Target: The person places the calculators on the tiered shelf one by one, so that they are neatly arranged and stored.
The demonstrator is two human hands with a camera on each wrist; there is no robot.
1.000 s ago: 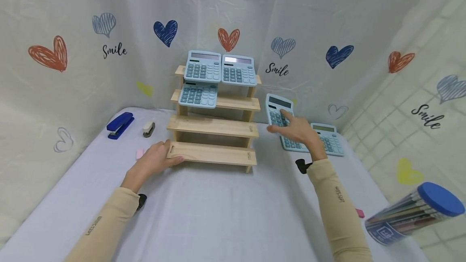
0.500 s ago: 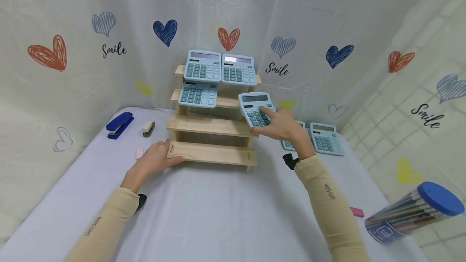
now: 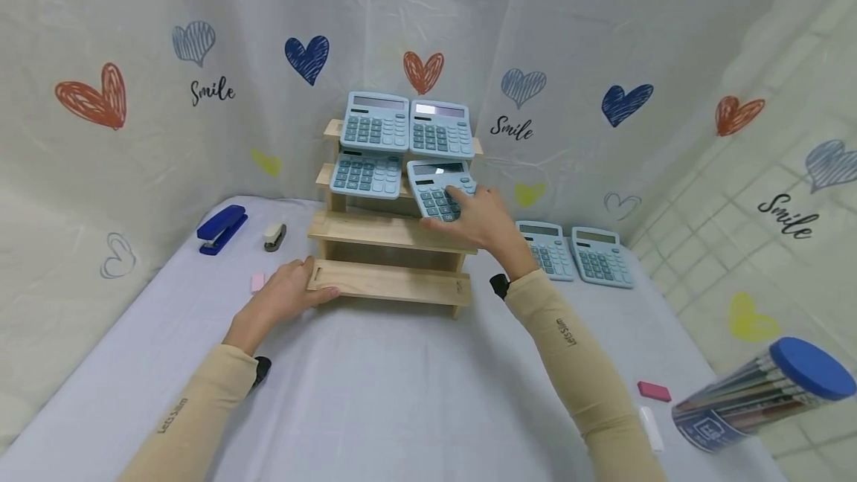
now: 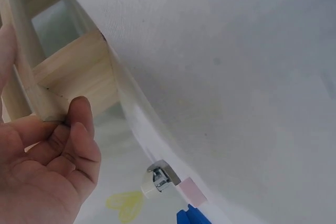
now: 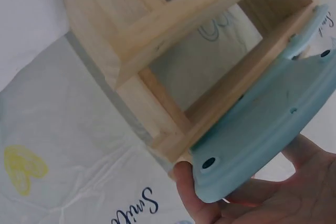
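Note:
My right hand (image 3: 477,222) grips a light blue calculator (image 3: 431,195) at the right side of the second shelf from the top. In the right wrist view the underside of this calculator (image 5: 262,124) lies against the shelf edge (image 5: 231,100). My left hand (image 3: 281,292) holds the left end of the bottom shelf of the wooden stand (image 3: 391,280), thumb on top. In the left wrist view its fingers (image 4: 79,129) curl at the board's end. Two calculators stand on the top shelf, and another calculator (image 3: 367,174) sits left on the second shelf.
Two more calculators (image 3: 601,257) lie on the table at the right. A blue stapler (image 3: 221,229), a small white stapler (image 3: 274,236) and a pink eraser (image 3: 257,283) are at the left. A blue-lidded pencil tub (image 3: 756,396) and a red eraser (image 3: 653,391) stand front right.
My right hand has carried the calculator leftward from above the table at the right to the second shelf. My left hand keeps its place on the bottom shelf.

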